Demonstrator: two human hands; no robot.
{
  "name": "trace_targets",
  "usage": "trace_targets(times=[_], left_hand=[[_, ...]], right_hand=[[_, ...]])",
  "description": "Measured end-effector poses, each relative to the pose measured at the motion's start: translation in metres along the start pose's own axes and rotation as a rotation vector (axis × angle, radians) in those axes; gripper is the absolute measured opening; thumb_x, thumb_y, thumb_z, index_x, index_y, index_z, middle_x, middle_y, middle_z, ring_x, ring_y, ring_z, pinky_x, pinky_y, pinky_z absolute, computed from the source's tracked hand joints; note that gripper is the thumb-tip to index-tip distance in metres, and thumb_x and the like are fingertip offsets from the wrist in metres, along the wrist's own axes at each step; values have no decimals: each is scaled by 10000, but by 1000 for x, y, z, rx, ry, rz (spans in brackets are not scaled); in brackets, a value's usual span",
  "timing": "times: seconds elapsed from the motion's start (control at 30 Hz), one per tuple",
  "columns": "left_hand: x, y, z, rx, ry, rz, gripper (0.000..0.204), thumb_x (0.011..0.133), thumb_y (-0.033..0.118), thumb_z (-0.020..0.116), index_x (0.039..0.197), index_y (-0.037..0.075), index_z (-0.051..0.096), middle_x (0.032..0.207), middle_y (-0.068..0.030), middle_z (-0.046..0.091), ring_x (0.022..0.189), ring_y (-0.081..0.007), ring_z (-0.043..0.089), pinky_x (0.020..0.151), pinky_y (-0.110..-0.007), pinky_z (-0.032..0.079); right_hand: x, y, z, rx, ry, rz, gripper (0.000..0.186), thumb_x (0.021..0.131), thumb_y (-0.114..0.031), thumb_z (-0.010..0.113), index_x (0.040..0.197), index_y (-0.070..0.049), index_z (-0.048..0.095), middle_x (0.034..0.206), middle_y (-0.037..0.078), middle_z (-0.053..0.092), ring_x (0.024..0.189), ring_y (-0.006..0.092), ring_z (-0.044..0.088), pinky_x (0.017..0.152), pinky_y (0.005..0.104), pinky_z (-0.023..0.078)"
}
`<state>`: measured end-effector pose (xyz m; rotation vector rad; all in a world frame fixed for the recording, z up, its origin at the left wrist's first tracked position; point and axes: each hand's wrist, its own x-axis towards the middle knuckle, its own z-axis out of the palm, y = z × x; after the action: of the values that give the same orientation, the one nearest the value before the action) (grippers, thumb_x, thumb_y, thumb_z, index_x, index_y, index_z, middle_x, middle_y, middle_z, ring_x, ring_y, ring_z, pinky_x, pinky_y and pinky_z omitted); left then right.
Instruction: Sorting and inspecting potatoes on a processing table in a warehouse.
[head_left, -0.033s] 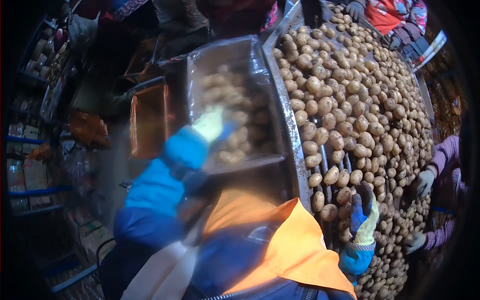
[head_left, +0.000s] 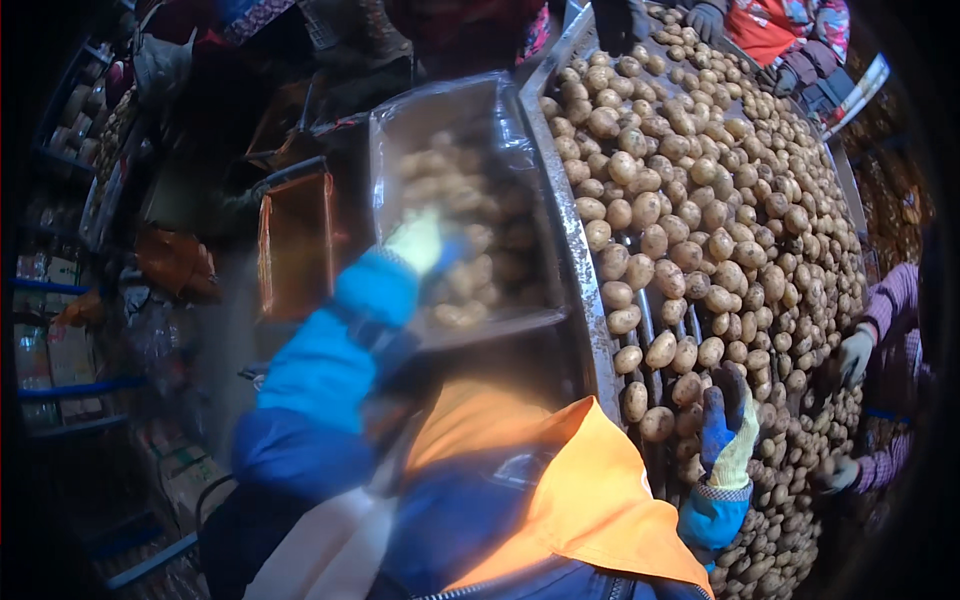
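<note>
My left hand (head_left: 418,243), in a yellow glove with blue on its palm side, reaches over potatoes (head_left: 470,222) in a plastic-lined box (head_left: 384,150). Motion blurs its fingers, so any grip cannot be made out. My right hand (head_left: 728,432), gloved alike with dark fingertips, is at the near end of a roller table (head_left: 575,250) spread with many loose potatoes (head_left: 700,215). Its fingers and thumb point away from me, apart, with no potato visible between them. Potatoes lie close around it.
A metal rim (head_left: 562,190) separates box from table. Left of the box stands an orange-lined crate (head_left: 297,240). A co-worker's gloved hands (head_left: 855,355) touch the potatoes at right; another person's dark glove (head_left: 706,22) is at the far end. Shelves (head_left: 65,385) line the left side.
</note>
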<state>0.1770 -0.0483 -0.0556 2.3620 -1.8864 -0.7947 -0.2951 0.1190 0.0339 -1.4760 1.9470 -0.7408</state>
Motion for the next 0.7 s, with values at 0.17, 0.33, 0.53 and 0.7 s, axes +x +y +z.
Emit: trace_targets(times=[0.17,0.33,0.53,0.7], left_hand=[[32,29,26,13,-70,-111,888,875,694,633,1449,24,532,1439,-340,534,1346,-500,517,1153,-528,400],[-8,32,56,-404,-76,283,696,957,446,702,1474,14,529,1357,-221,640,1212,-339,640,1049,-431,501],[17,53,31,-1053,-197,114,476,991,321,704,1381,59,629,1303,-145,675,1188,-232,643,987,-363,528],[39,38,47,89,251,662,490,979,336,646,1410,108,593,1341,-172,649,1297,-406,574,1032,-513,483]], right_hand=[[1,1,8,77,11,45,415,1026,-81,624,1418,44,575,1323,175,680,1224,237,640,1063,364,503],[9,-1,11,40,-21,56,405,1028,-85,620,1407,50,575,1305,169,685,1187,230,649,1029,359,516],[4,1,1,56,43,42,408,1023,-90,635,1403,49,579,1303,170,687,1197,235,650,1031,360,520],[2,-2,2,46,17,85,408,1024,-91,635,1399,59,583,1325,176,679,1218,243,643,1050,373,510]])
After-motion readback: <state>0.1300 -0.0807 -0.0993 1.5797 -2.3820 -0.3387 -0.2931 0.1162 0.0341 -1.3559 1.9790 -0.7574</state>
